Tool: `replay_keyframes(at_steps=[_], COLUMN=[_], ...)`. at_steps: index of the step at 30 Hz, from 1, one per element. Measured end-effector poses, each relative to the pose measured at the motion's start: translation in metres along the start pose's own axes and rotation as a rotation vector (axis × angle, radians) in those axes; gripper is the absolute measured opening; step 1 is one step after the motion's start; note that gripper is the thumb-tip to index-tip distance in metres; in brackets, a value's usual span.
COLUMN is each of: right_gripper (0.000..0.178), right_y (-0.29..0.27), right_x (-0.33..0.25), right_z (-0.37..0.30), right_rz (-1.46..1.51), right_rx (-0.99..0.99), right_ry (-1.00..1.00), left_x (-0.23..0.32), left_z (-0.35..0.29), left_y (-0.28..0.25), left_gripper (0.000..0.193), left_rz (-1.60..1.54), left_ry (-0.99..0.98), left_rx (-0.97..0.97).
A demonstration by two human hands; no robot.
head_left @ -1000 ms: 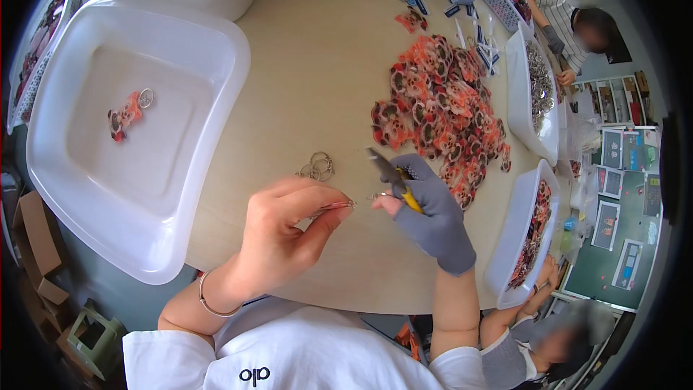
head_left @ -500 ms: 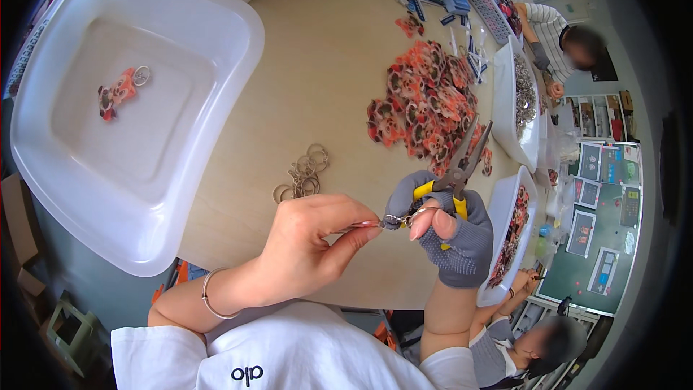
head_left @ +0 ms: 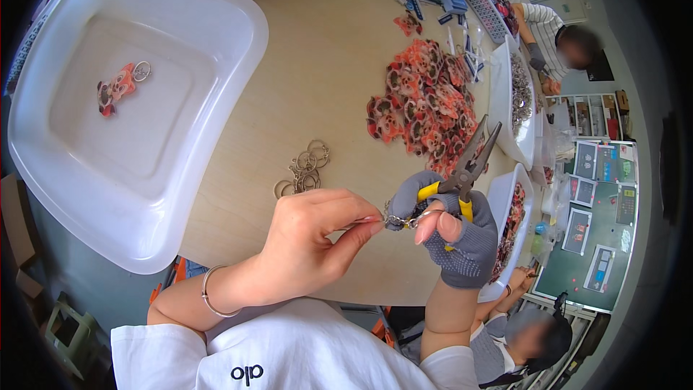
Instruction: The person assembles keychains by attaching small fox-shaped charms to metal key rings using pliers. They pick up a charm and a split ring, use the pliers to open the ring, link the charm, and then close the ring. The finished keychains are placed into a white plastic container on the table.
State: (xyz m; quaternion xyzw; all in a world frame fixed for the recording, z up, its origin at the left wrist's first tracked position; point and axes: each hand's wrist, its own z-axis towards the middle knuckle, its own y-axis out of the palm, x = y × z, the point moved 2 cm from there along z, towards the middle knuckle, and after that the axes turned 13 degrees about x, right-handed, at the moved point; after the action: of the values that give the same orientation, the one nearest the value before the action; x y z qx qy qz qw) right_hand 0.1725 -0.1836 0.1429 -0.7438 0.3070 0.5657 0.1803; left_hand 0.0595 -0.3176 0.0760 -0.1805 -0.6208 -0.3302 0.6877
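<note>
My left hand (head_left: 317,238), bare with a bracelet at the wrist, pinches the end of a short silver key ring chain (head_left: 401,221) between thumb and forefinger. Its fingertips almost meet my right hand (head_left: 462,245), which wears a grey glove with bare fingertips. In that right hand lie pliers (head_left: 469,166) with yellow handles, their long jaws parted and pointing away from me. The chain's near part also runs into the right fingers, where a ring is partly hidden. Beyond my left hand, several loose key rings (head_left: 307,167) lie on the table (head_left: 289,72).
At left stands a white tub (head_left: 245,36) holding one red cartoon charm (head_left: 119,87) with a ring. A pile of such charms (head_left: 422,101) covers the table's right part. White bins of metal rings (head_left: 521,94) and charms (head_left: 511,231) line the right edge. Two people sit beyond.
The pliers and my right hand have shifted slightly right and tilted. My left hand stays nearly in place, its fingertips still against the chain.
</note>
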Motion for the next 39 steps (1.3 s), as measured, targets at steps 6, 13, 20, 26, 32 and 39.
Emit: replay_keyframes(at_steps=[6, 13, 20, 26, 32, 39], right_gripper=[0.027, 0.027, 0.027, 0.024, 0.027, 0.028], right_y=[0.0, 0.002, 0.001, 0.0, 0.006, -0.013], right_x=[-0.002, -0.006, -0.006, -0.008, -0.008, -0.005], right_z=[-0.003, -0.003, -0.004, -0.007, -0.02, -0.041], right_rz=[-0.066, -0.152, -0.167, -0.163, -0.301, -0.952], right_rx=[0.025, 0.042, 0.057, 0.059, 0.1, 0.147], right_ry=[0.007, -0.005, -0.005, 0.014, -0.117, -0.582], left_x=[0.001, 0.005, 0.005, 0.005, 0.011, 0.018], left_z=[0.0, 0.0, 0.0, 0.001, 0.002, 0.01], left_y=[0.003, 0.001, 0.002, -0.001, -0.009, -0.015], left_gripper=[0.011, 0.019, 0.014, 0.018, 0.017, 0.019], left_rz=[0.131, 0.206, 0.216, 0.19, 0.147, 0.14], left_ry=[0.175, 0.264, 0.318, 0.363, 0.47, 0.68], left_rx=[0.059, 0.044, 0.099, 0.116, 0.114, 0.054])
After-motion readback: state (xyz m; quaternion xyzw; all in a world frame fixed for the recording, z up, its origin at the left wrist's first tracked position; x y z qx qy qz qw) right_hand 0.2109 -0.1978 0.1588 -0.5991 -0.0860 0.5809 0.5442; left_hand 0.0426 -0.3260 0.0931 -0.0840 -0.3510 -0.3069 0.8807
